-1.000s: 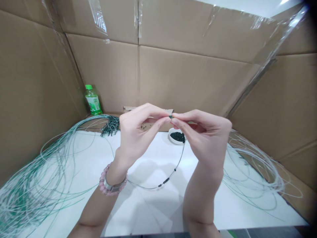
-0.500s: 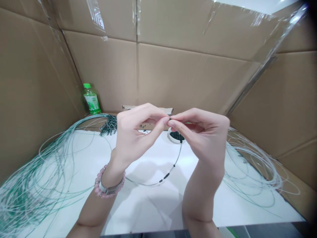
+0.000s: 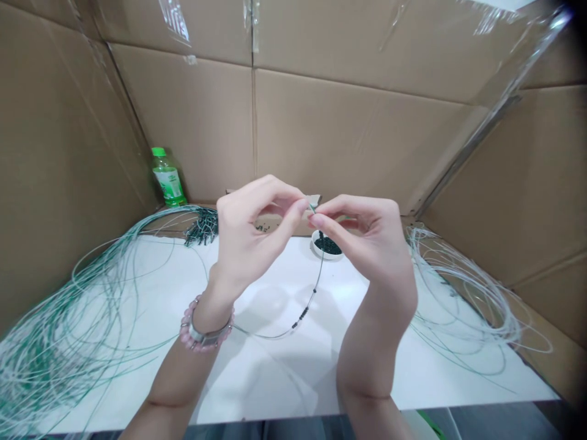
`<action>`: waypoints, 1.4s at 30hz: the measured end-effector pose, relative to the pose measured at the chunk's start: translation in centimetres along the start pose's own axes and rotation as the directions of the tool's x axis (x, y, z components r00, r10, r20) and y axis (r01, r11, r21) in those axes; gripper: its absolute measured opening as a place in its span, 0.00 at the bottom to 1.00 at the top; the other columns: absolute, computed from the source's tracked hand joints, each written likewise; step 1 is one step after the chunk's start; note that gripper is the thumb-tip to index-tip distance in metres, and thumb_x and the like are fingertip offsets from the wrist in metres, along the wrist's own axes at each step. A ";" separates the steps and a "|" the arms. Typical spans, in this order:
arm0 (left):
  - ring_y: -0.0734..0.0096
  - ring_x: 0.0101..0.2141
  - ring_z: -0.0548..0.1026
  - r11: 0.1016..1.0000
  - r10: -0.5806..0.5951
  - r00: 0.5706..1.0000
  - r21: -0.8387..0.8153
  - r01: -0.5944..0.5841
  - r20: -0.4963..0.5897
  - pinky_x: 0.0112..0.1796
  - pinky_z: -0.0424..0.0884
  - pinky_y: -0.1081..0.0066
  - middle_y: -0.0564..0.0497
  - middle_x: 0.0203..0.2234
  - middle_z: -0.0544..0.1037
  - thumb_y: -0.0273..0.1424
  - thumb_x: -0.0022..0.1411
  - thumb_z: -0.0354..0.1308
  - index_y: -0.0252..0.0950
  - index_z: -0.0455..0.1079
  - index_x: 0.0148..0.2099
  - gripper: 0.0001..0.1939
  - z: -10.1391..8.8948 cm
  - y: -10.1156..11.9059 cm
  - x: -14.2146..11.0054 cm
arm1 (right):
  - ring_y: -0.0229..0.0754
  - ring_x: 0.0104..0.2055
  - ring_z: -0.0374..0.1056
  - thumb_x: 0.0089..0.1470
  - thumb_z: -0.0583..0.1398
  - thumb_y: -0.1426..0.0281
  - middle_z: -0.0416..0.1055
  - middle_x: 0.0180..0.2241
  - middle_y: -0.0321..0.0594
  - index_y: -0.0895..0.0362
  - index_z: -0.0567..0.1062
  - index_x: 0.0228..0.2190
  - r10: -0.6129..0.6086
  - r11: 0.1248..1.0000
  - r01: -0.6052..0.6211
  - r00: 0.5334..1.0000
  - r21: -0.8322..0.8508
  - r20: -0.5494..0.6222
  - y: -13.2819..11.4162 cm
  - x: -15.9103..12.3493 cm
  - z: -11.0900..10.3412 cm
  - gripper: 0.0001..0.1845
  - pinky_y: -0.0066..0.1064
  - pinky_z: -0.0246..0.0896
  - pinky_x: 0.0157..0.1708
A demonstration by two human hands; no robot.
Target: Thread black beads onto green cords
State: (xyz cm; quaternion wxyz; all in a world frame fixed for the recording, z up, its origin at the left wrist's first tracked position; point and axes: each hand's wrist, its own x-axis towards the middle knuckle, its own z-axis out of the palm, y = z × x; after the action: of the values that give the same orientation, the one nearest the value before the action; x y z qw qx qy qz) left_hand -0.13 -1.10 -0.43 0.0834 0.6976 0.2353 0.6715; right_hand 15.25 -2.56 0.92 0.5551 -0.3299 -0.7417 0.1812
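Head-worn camera, set above the near edge of the white surface [image 3: 266, 391], faces forward and down, close over the left hand [image 3: 252, 238] and right hand [image 3: 367, 244], toward the cardboard wall [image 3: 358, 140] beyond.

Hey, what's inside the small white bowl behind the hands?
A heap of small dark beads sits inside the small white bowl. They cover its bottom, so the bowl's floor cannot be seen.

You can't read any words here. The bottle [image 3: 167, 178] by the back cardboard wall [image 3: 321, 140] carries a green-and-white label [image 3: 168, 185], but its print is too small and blurred to make out. The metal piece on your beaded bracelet [image 3: 189, 330] shows no legible marks either.
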 end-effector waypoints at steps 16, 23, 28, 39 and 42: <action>0.82 0.17 0.63 0.483 -0.299 0.710 -0.541 0.689 0.637 0.23 0.68 0.78 0.57 0.16 0.65 0.40 0.62 0.53 0.33 0.67 0.33 0.14 4.3 -2.0 -1.8 | 0.30 0.18 0.68 0.51 0.62 0.71 0.75 0.24 0.30 0.55 0.73 0.28 0.069 0.932 0.062 0.936 0.356 -0.344 2.7 1.2 1.2 0.01 0.18 0.53 0.10; 0.86 0.16 0.42 0.452 -0.368 0.755 -0.605 0.655 0.543 0.16 0.44 0.83 0.63 0.15 0.45 0.42 0.60 0.54 0.34 0.57 0.26 0.19 4.4 -1.2 -1.7 | 0.35 0.31 0.76 0.48 0.65 0.73 0.77 0.26 0.30 0.54 0.76 0.28 0.006 0.910 0.131 0.944 0.394 -0.329 3.2 1.5 0.9 0.03 0.16 0.64 0.17; 0.85 0.15 0.42 0.440 -0.361 0.792 -0.659 0.610 0.492 0.16 0.43 0.82 0.63 0.14 0.44 0.40 0.61 0.54 0.35 0.56 0.25 0.18 4.2 -1.4 -1.5 | 0.36 0.33 0.76 0.49 0.64 0.75 0.78 0.31 0.31 0.53 0.78 0.28 -0.058 0.917 0.151 0.966 0.370 -0.251 3.2 1.2 0.7 0.05 0.20 0.72 0.23; 0.85 0.15 0.43 0.444 -0.354 0.790 -0.653 0.613 0.501 0.15 0.43 0.81 0.62 0.14 0.45 0.41 0.59 0.56 0.36 0.55 0.24 0.19 3.8 -1.2 -1.1 | 0.33 0.26 0.73 0.51 0.63 0.72 0.78 0.30 0.31 0.52 0.79 0.28 -0.108 0.913 0.187 0.968 0.362 -0.226 3.2 1.4 1.0 0.05 0.23 0.73 0.23; 0.85 0.15 0.42 0.424 -0.373 0.765 -0.637 0.644 0.526 0.16 0.42 0.81 0.62 0.14 0.44 0.40 0.60 0.55 0.35 0.56 0.24 0.19 3.6 -1.3 -1.0 | 0.34 0.28 0.74 0.51 0.63 0.73 0.78 0.30 0.31 0.52 0.79 0.28 -0.146 0.913 0.221 0.962 0.344 -0.229 3.5 1.5 1.0 0.05 0.24 0.73 0.23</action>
State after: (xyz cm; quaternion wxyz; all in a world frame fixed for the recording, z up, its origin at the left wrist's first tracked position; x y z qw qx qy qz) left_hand 3.12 0.30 -2.18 0.6187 0.5733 0.1004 0.5277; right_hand 15.11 1.12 -0.56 0.6926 -0.1657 -0.6636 0.2292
